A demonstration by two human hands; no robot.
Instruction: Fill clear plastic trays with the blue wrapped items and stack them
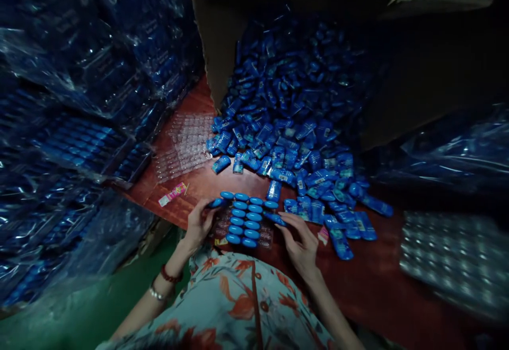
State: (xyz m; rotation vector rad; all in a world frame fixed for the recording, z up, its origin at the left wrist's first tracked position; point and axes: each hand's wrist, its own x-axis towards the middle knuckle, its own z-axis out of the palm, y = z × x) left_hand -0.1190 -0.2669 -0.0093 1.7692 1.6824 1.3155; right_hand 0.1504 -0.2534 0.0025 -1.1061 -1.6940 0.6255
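At the table's near edge lies a clear plastic tray with moulded pockets. Several small flat blue containers stand in its middle in rows, their glossy oval ends facing up. My left hand is at the tray's left side, its fingers closed on a blue container. On the right side, my right hand pinches another blue container, close to the standing rows. Just beyond the tray spreads a heap of loose blue containers with printed labels.
A large cardboard box opens toward me, and the heap spills out of it. Clear trays lie stacked left of the heap; more trays sit at right. Plastic-wrapped blue packs are piled on the left. A pink wrapper lies nearby.
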